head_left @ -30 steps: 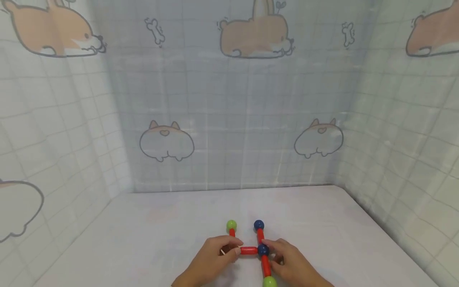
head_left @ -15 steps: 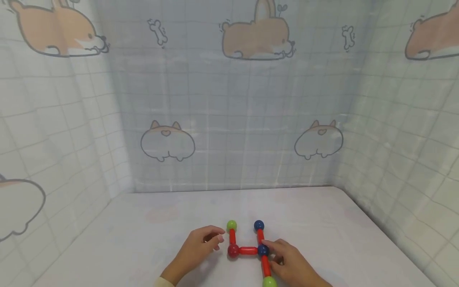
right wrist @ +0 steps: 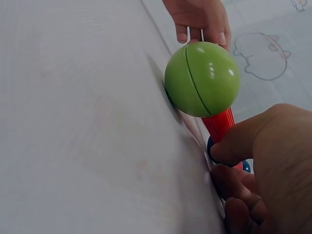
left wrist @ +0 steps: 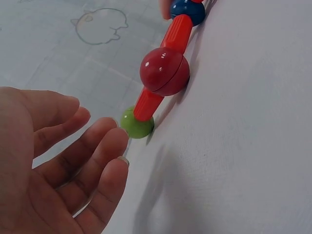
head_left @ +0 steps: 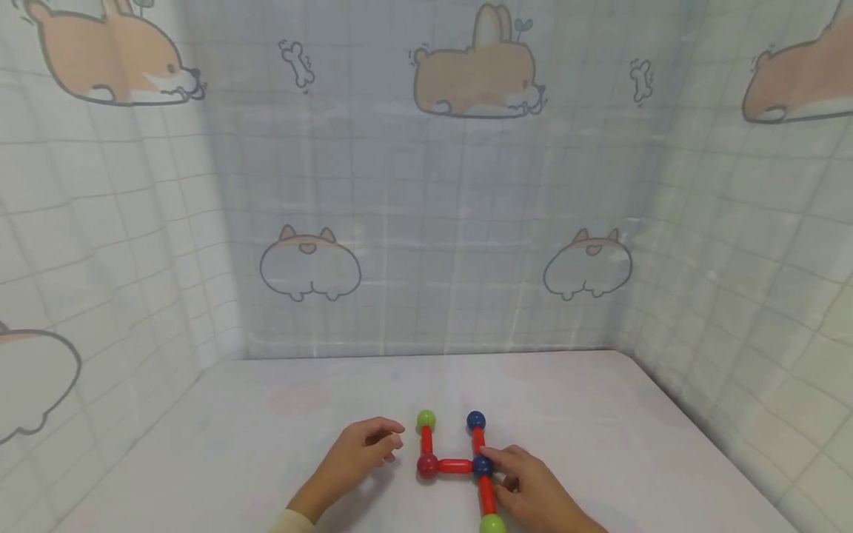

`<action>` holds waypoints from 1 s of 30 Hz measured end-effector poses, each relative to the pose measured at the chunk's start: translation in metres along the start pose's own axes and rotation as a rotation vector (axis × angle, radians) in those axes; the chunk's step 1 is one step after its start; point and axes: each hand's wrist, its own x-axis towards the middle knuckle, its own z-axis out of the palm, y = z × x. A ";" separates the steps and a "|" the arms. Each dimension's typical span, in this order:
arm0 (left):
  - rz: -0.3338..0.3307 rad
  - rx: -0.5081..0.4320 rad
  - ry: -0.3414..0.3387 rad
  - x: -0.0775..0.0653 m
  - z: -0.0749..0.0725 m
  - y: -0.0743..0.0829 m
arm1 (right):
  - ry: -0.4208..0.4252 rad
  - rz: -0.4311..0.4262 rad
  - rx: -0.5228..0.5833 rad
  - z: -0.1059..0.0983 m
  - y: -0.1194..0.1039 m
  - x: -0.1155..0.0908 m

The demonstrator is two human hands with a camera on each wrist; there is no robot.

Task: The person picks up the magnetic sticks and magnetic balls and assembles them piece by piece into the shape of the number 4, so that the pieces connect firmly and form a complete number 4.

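Red rods and coloured balls, like magnetic building pieces, lie joined on the table [head_left: 320,444]. In the head view a red ball [head_left: 428,466] forms the left corner, with a rod up to a green ball [head_left: 426,420]. A crossing rod [head_left: 455,466] links it to a blue ball [head_left: 483,466], which my right hand [head_left: 533,485] holds between thumb and forefinger. From there, one rod leads to another blue ball [head_left: 476,420] and one to a near green ball [right wrist: 204,79]. My left hand [head_left: 353,451], fingers loosely bent and holding nothing, hovers left of the pieces.
Behind the table hangs a pale checked curtain [head_left: 433,185] with cartoon dogs and bones. Similar sheets [head_left: 120,222] enclose the left and right sides.
My left hand has let go of the red ball and moved away to the left, uncovering it. My right hand stays on the blue ball; the head view has shifted slightly.
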 end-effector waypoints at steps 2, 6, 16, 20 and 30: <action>-0.009 -0.005 -0.001 -0.001 -0.001 -0.001 | -0.009 -0.004 0.001 0.001 0.000 0.002; -0.024 -0.010 -0.002 -0.004 0.000 -0.002 | -0.029 0.015 -0.008 0.001 0.000 0.003; -0.011 -0.012 -0.028 -0.001 0.004 0.001 | -0.044 0.015 -0.043 -0.006 -0.005 0.005; 0.004 -0.011 -0.004 0.001 0.001 0.004 | -0.050 -0.003 -0.065 -0.011 -0.004 0.007; 0.062 0.145 -0.015 -0.013 -0.021 0.001 | 0.024 -0.007 -0.169 -0.032 0.013 0.013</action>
